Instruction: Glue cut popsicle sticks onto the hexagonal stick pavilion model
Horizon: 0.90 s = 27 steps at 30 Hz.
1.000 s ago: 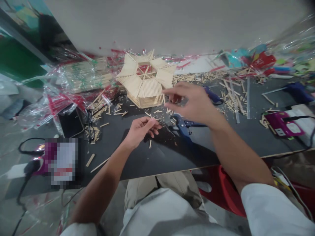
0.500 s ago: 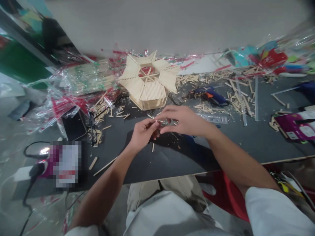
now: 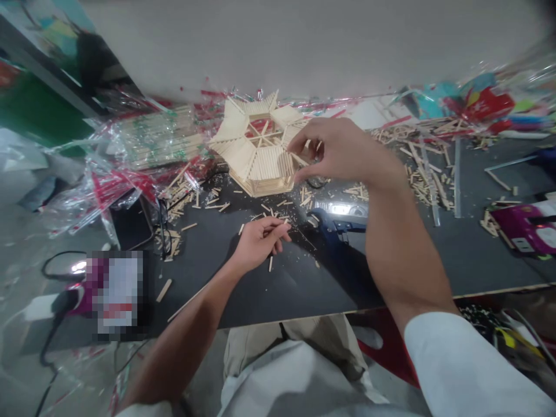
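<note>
A model of pale wooden sticks (image 3: 271,162), with a star-shaped roof around an open centre, stands on the dark table. My left hand (image 3: 262,242) is closed, pinching a short wooden stick (image 3: 285,222) between thumb and fingertips, just in front of the model. Over the model's right side is my right hand (image 3: 343,152), its thumb and fingers apart by the roof edge; whether it touches the roof I cannot tell. Below it lie a clear ruler (image 3: 343,208) and a blue-handled tool (image 3: 332,234) partly in shadow.
Stick offcuts (image 3: 421,185) litter the table on both sides. Plastic-wrapped stick bundles (image 3: 156,139) lie back left. A dark phone-like slab (image 3: 131,220) and a purple power strip (image 3: 93,284) are at left; another purple power strip (image 3: 519,229) is at right, near a glue gun (image 3: 545,159).
My right hand has moved up and away from my left hand, to the model's right side, and now covers the blue glue gun there. My left hand stays nearly in place, pinching the stick.
</note>
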### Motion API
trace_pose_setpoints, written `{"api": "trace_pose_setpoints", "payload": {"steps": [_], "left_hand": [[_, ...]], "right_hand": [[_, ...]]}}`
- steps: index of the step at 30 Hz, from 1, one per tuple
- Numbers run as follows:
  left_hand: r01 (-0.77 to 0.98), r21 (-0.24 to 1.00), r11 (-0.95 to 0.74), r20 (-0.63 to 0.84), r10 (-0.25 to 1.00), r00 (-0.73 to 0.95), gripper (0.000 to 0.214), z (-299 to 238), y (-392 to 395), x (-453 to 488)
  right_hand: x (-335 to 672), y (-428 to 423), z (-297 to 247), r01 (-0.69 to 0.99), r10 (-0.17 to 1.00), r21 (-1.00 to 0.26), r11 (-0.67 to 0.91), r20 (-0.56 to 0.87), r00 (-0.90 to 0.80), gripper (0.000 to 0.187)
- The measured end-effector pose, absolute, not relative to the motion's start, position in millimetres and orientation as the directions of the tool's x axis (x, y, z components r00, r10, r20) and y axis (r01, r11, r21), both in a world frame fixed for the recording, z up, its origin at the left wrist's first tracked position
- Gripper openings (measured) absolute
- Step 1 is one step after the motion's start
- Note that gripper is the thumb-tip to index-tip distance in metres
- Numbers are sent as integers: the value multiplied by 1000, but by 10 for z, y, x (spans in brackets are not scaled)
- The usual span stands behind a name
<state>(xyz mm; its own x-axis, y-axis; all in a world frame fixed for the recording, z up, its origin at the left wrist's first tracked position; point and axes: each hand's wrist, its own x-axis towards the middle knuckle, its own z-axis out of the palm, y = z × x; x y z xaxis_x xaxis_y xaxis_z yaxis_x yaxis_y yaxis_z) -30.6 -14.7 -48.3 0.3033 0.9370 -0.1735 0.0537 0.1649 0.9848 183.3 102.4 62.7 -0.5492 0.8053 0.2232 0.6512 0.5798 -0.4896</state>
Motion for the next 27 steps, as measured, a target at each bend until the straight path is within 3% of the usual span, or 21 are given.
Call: {"api": "trace_pose_setpoints", "payload": {"steps": [8, 12, 20, 27], "left_hand": [[26, 982, 188, -186, 924, 334, 28, -496, -133, -309], [23, 981, 190, -186, 919, 347, 27, -512, -133, -307], [73, 980, 186, -200, 913, 356, 33, -485, -130, -332], [90, 976, 198, -217, 913, 345, 33, -449, -120, -329]], "right_hand": [[1766, 1043, 653, 671, 929, -671, 313, 69, -364, 34], [1757, 1057, 648, 640, 939, -724, 257, 30, -344, 35], [1713, 987, 667, 636, 950, -730, 250, 60, -305, 29], [1735, 1072, 553, 647, 915, -657, 387, 189, -356, 16]]}}
